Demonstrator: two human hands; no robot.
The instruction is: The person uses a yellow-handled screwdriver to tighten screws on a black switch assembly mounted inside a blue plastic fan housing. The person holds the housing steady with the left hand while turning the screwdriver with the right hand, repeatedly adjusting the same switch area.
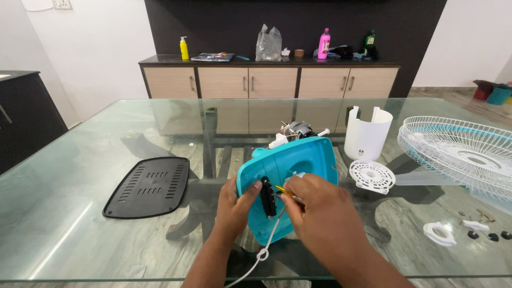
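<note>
My left hand [234,208] grips the lower left edge of a turquoise fan base [298,160], tipped up on the glass table [80,176], with its thumb on a black cable clamp [268,197]. My right hand [314,208] holds a thin yellow-handled tool [282,191] pressed against that clamp. A white power cord [261,253] hangs from the base toward me. The fan motor [296,129] shows behind the top of the base.
A black vented plate [149,186] lies to the left. To the right are a white cylindrical cover [367,133], a white round grille piece [372,176], a white wire fan guard [458,152], and small white and black parts [440,233]. A cabinet with bottles stands behind.
</note>
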